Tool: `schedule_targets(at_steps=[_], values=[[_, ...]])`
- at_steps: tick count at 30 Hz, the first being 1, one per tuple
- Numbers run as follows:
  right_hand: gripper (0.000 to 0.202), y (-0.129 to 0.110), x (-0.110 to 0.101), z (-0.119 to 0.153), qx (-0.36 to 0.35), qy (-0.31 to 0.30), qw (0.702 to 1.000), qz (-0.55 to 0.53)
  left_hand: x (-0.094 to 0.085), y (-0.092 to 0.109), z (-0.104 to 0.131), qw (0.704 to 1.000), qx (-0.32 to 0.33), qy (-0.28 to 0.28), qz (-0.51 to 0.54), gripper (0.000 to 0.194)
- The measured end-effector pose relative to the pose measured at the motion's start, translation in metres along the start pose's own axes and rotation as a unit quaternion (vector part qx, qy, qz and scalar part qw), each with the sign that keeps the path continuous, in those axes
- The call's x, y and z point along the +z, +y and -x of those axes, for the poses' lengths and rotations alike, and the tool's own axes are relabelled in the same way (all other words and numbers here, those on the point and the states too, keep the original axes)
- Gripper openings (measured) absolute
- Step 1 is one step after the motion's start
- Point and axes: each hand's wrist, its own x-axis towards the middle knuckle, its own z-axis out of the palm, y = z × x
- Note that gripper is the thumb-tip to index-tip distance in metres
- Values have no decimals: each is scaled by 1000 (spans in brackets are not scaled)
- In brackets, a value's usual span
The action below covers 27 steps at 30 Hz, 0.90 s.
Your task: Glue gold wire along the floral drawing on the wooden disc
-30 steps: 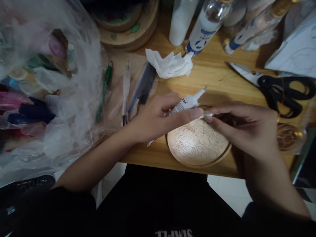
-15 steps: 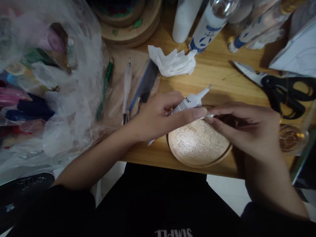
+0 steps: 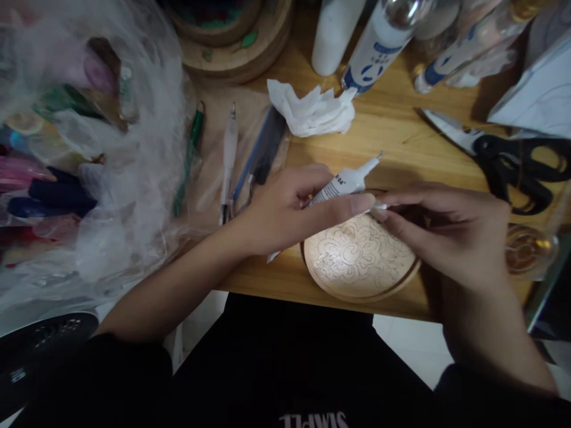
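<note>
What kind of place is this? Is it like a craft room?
Probably a craft table, maybe at home or in a small workshop. You can see a round wooden piece with flowers drawn on it, big scissors, and a tube in the left hand.

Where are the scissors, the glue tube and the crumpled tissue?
Scissors [image 3: 504,163]: head view, on the black handle.
Glue tube [image 3: 341,184]: head view, on the printed body.
Crumpled tissue [image 3: 314,115]: head view, on its middle.

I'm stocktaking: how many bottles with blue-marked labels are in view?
2: the left bottle just behind the crumpled tissue, the right bottle beyond the scissors. More may be hidden among the clutter there.
</note>
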Motion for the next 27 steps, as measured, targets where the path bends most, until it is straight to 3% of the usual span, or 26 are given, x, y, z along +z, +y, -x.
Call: schedule_targets(at_steps=[17,22,27], values=[[27,-2,-1,1,9,-5,1000,18,0,0,1,1000,-9,-1,7,39],[30,-1,2,1,26,35,999,4,0,-1,1,1000,-13,-12,15,42],[26,-2,0,1,20,19,1000,11,1,-1,1,1000,-12,-5,11,40]])
